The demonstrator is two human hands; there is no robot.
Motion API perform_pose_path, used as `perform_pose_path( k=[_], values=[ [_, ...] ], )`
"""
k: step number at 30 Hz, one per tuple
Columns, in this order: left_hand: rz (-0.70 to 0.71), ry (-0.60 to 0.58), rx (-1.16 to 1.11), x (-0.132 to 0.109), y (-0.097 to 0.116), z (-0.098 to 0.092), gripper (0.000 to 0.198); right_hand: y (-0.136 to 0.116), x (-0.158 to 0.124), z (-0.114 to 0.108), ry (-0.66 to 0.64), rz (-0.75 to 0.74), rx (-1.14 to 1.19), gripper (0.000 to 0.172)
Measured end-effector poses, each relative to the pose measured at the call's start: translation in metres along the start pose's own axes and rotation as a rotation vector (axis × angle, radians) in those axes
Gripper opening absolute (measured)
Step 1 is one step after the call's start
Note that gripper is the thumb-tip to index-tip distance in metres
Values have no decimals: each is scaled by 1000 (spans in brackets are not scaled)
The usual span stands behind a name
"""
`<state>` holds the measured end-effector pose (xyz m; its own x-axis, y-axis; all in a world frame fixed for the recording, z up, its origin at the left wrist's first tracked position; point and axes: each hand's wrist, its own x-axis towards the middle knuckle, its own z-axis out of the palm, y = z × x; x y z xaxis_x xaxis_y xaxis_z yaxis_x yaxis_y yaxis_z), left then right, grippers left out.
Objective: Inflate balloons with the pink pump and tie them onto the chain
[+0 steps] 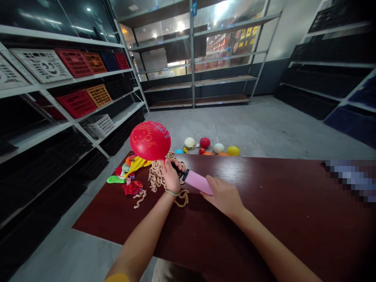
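A red balloon (150, 140) with a cartoon print is inflated and hangs over the far left part of the table. My left hand (172, 176) is closed around the balloon's neck, where it meets the black nozzle of a hand pump. The pump's pink barrel (198, 182) points toward my right hand (225, 196), whose fingers wrap its near end. Beside my left hand lies a heap of beige cord-like strands (156, 174), partly hidden by that hand. Several flat balloons in yellow, green and red (132, 188) lie left of the heap.
The dark red table (282, 196) spans the foreground. Inflated balloons, among them a yellow one (233, 150), rest on the floor beyond it. Shelving with plastic crates (78, 102) stands left, and a metal rack (193, 78) stands behind. A blurred object (352, 180) lies at the table's right.
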<state>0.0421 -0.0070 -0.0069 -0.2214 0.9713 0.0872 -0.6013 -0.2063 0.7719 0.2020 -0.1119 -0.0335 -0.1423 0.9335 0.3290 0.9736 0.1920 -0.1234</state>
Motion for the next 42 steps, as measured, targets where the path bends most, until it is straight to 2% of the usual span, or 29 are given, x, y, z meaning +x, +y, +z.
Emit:
perform_pose_path(
  k=[6,9,11,13,16,19,22,26,30,34,38,42],
  values=[
    [52,201,-61,45,44,-32,15,9,-1,-3,33,-104,-16,40],
    [76,247,-82,54,54,-39,16,10,-3,-3,34,-107,-37,40],
    [70,254,-75,48,49,-33,18,8,-4,-1,26,-86,-37,38],
    [43,234,-50,31,35,-21,19,6,-4,0,16,-48,-23,36],
    [-9,125,-7,3,10,-2,19,3,-4,2,8,16,12,36],
    [-35,50,12,-10,-3,5,21,-1,-3,1,-3,32,42,38],
    [-28,73,7,0,6,-1,20,5,-1,-2,-3,-9,31,39],
    [63,157,-36,27,33,-14,19,35,3,-6,74,-69,-88,40],
    [120,234,-81,39,46,-22,14,57,4,-7,119,-27,-182,36],
    [114,231,-60,24,37,-16,16,37,1,0,75,-29,-132,37],
    [32,130,-20,-2,17,-1,19,3,-2,6,54,18,-21,38],
    [-6,69,-16,-10,10,4,24,-2,0,4,16,18,10,39]
  ],
)
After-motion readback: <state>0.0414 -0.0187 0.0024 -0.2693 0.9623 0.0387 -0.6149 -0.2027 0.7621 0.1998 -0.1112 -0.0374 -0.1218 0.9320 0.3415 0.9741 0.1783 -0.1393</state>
